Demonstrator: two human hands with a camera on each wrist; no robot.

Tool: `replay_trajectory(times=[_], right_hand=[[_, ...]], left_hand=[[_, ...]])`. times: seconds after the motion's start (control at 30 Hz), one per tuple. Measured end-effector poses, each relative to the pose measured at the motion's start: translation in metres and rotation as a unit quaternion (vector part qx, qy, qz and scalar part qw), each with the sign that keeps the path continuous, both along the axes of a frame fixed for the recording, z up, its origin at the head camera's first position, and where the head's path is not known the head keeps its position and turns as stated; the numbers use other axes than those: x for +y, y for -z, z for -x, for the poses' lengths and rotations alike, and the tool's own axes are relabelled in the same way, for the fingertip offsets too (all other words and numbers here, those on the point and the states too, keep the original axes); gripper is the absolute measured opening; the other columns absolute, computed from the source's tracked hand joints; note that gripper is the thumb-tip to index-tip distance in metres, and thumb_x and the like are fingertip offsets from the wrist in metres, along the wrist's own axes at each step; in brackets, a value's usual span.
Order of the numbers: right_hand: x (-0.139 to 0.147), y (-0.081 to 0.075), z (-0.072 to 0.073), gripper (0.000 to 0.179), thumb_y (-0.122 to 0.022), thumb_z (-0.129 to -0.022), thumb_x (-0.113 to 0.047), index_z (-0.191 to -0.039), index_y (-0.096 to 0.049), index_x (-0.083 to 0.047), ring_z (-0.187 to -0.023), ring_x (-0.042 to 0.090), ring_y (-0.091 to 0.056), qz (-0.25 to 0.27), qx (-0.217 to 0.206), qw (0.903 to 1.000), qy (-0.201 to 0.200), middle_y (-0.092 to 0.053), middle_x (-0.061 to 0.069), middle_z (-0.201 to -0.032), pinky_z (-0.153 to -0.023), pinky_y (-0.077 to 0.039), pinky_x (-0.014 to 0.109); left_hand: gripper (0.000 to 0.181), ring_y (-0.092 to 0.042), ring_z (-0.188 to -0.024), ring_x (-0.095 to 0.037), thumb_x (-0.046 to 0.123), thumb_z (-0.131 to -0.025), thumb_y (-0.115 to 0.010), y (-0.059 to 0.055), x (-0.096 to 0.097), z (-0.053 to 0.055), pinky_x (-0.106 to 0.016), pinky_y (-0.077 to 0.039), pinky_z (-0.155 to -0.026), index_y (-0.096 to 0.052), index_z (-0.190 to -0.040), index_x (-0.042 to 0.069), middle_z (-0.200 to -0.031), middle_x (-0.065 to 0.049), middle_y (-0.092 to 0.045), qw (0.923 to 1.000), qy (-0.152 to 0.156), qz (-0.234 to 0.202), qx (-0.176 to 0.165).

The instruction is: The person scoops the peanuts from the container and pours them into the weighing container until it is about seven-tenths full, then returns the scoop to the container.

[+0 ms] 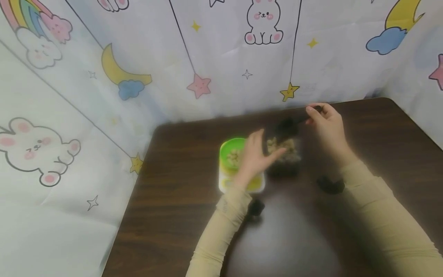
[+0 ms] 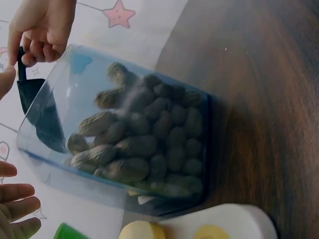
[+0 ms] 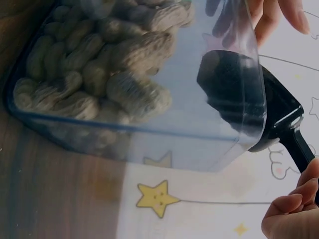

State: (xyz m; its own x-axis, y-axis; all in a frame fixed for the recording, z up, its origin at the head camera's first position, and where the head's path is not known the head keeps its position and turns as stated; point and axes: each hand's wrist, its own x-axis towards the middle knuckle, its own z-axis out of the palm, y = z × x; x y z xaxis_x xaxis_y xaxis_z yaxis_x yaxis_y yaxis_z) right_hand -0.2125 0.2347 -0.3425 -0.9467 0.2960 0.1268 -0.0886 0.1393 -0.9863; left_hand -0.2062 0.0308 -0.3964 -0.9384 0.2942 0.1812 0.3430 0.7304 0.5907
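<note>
My right hand (image 1: 327, 121) holds a black scoop (image 3: 281, 107) by its handle. The scoop's head reaches into the mouth of a clear plastic box (image 2: 124, 181) of unshelled peanuts (image 3: 137, 97), above the nuts; whether it carries any cannot be told. My left hand (image 1: 254, 156) has its fingers spread beside the box's rim, holding nothing; contact with the box is unclear. Under and beside that hand, a green bowl (image 1: 228, 146) with some peanuts sits on a white and yellow kitchen scale (image 1: 256, 184), partly hidden by the hand.
The brown wooden table (image 1: 166, 215) ends at a white cloth (image 1: 221, 54) printed with rabbits, stars and moons behind and to the left. Dark small objects (image 1: 256, 207) show by each wrist. The scale stands close to the box's left side.
</note>
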Motion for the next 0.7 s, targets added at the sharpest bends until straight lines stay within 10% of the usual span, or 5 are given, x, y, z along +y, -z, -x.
replay_trajectory(times=[0.7], right_hand=[[0.007,0.008,-0.001,0.031,-0.055,-0.09,-0.046,-0.107,-0.059,-0.021,-0.061,0.005,-0.058,-0.136,-0.037,0.9898,-0.018,-0.058,-0.016,-0.063,-0.052,-0.045,0.02]], left_hand=[[0.098,-0.039,-0.134,-0.024,0.076,-0.074,-0.05,0.009,0.012,-0.002,-0.041,-0.037,-0.111,-0.023,-0.148,0.016,-0.149,-0.01,-0.035,0.9998,-0.003,0.015,-0.014]])
